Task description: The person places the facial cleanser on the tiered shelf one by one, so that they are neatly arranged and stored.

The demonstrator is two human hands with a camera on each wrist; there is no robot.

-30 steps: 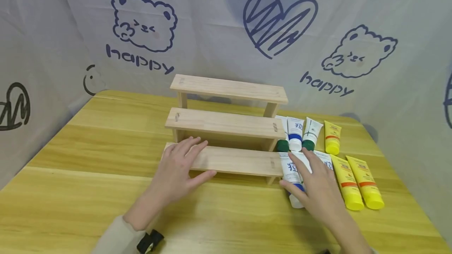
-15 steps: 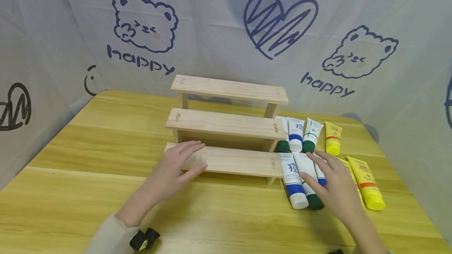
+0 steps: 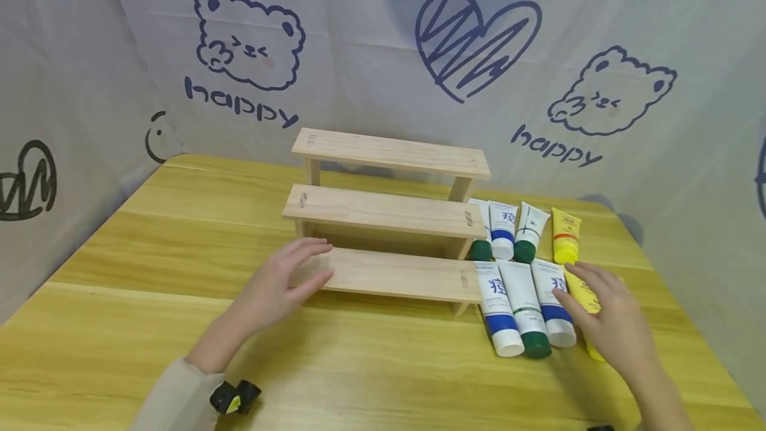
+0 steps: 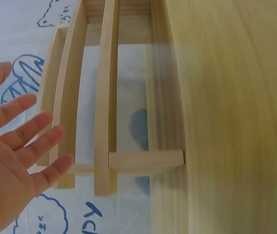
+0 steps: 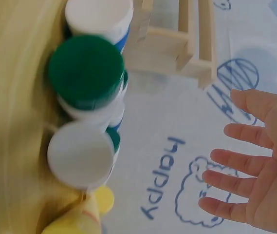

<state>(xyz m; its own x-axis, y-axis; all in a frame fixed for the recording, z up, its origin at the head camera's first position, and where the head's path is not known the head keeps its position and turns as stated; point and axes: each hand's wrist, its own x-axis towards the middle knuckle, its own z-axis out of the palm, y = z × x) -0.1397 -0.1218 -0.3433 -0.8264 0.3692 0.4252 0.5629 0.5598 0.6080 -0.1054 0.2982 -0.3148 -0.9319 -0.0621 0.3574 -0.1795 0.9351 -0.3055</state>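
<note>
A three-step wooden display rack [image 3: 389, 275] stands mid-table in the head view. My left hand [image 3: 269, 298] hovers at the left end of its lowest step, fingers spread and holding nothing; the left wrist view shows the same hand [image 4: 11, 151] beside the planks. To the right of the rack lie squeeze tubes in two rows. Over the yellow tubes [image 3: 582, 291] of the front row hangs my right hand [image 3: 622, 328], partly covering them, with fingers extended and nothing held. Beside it are a white tube with a blue band [image 3: 553, 294] and a green-capped white tube [image 3: 523, 298].
Behind the front row lie more tubes, among them a green-capped one [image 3: 531, 231] and a yellow one [image 3: 565, 235]. The wooden table [image 3: 149, 271] meets a white cloth backdrop [image 3: 359, 38] with drawings. A black device [image 3: 235, 396] sits at my left wrist.
My right hand has moved right, from over the white tubes to over the yellow ones. The left hand has drawn back leftward and down from the lowest step. Rack and tubes stay put.
</note>
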